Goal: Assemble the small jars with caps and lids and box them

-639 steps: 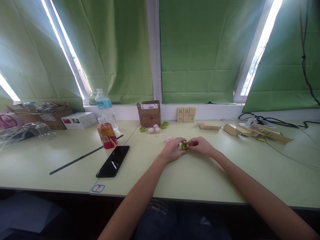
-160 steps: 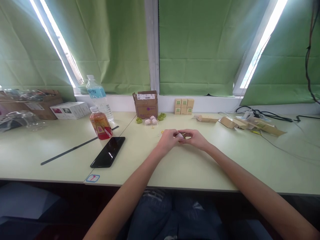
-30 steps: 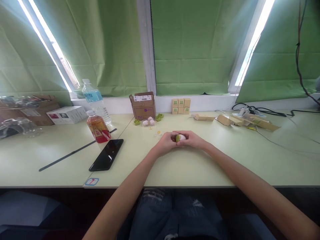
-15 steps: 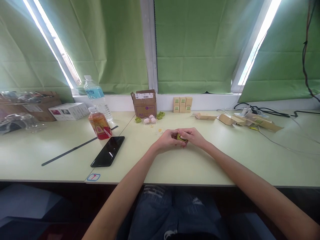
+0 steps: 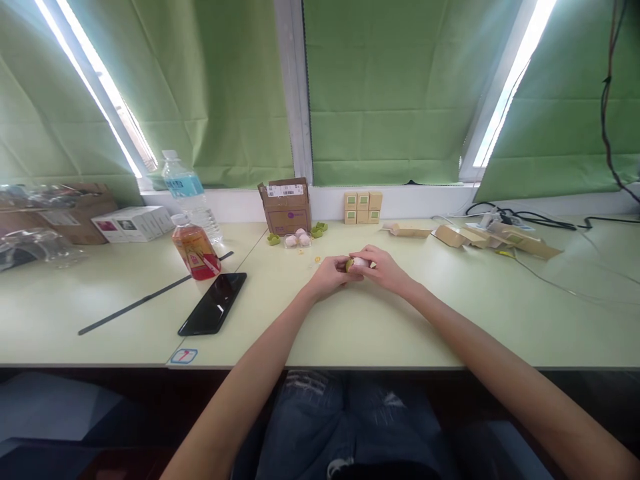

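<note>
Near the middle of the table, my two hands meet around a small object. My left hand (image 5: 327,277) is closed on its green cup-like piece (image 5: 349,265). The fingers of my right hand (image 5: 386,268) pinch a whitish rounded piece (image 5: 361,263), which sits against the green one; whether the two are joined I cannot tell. Just beyond my left hand lie tiny yellow bits (image 5: 317,259). Farther back, pale pink round pieces (image 5: 303,237) rest in a clear tray, with similar green pieces (image 5: 319,230) beside them.
An open cardboard box (image 5: 286,208) and stacked small kraft boxes (image 5: 363,208) stand at the back. On the left are a phone (image 5: 213,305), a drink bottle (image 5: 196,248), a water bottle (image 5: 193,200) and a dark strip (image 5: 135,305). Flattened cardboard (image 5: 453,236) and cables (image 5: 533,223) lie right.
The held object has turned: its whitish side now shows at the right and the green at the left. My right hand has shifted slightly up. The view has moved a little.
</note>
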Tool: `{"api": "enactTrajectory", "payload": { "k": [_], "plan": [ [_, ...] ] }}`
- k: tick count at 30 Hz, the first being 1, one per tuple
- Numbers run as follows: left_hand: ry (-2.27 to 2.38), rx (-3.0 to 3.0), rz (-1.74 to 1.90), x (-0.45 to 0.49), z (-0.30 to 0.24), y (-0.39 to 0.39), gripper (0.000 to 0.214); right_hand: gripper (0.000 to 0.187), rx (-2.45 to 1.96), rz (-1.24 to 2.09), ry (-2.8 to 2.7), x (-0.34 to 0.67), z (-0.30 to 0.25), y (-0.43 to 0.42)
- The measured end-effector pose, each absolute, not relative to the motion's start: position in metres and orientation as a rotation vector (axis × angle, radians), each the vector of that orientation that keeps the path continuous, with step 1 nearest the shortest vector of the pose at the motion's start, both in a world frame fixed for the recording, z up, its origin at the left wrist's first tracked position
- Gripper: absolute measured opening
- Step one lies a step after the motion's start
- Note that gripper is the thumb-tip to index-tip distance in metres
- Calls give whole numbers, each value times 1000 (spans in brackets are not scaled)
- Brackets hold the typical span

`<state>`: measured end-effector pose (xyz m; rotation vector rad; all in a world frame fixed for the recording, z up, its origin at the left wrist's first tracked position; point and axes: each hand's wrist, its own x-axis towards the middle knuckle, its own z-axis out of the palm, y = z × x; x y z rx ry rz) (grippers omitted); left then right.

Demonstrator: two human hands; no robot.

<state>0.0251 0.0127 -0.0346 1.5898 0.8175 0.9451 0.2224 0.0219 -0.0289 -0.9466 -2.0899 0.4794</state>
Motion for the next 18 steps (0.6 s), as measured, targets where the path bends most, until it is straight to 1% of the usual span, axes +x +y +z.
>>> {"api": "enactTrajectory", "payload": {
  "k": [5, 11, 14, 18],
  "plan": [
    [811, 1602, 923, 23, -33, 14, 51, 49, -839, 593, -2151, 231, -20, 19],
    [854, 1639, 949, 23, -36, 17, 55, 32, -839, 515, -2175, 234, -8, 12],
    [939, 1651, 1032, 23, -38, 19, 55, 36, -880, 598, -1959, 227, -9, 10],
    [975, 1616, 1021, 22, -37, 19, 53, 44, -868, 793, -1790, 220, -16, 13]
  ]
}}
